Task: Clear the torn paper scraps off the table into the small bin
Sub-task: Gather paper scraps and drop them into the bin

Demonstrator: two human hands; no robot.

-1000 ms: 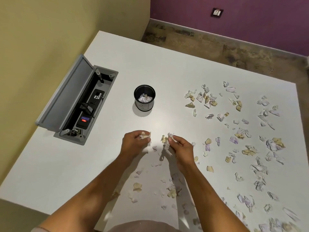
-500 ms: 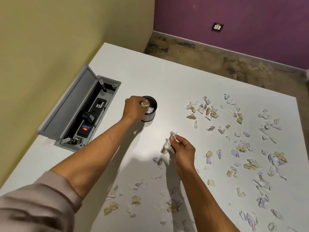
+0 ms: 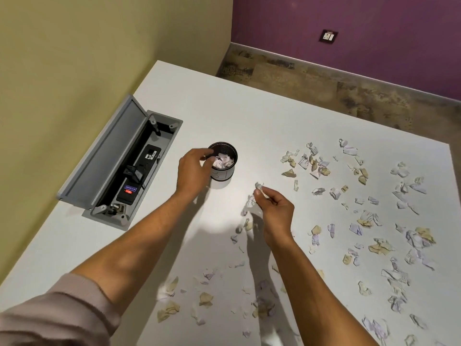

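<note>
A small black bin (image 3: 222, 176) stands on the white table (image 3: 249, 116), with crumpled scraps (image 3: 222, 161) inside it. My left hand (image 3: 193, 172) hovers at the bin's left rim, fingers spread over the opening, nothing visibly in it. My right hand (image 3: 274, 211) is to the right and nearer me, pinching a bunch of paper scraps (image 3: 258, 188) above the table. Several torn white and tan scraps (image 3: 369, 221) lie scattered over the table's right half and along the near edge (image 3: 207, 299).
An open grey cable box (image 3: 129, 168) with a raised lid and a power strip is set into the table at the left, close to the yellow wall. Beyond the table's far edge are the floor and a purple wall with a socket (image 3: 329, 36).
My left hand carried its scraps from the table up to the bin and has let them go into it. The right hand stayed put, holding its scraps.
</note>
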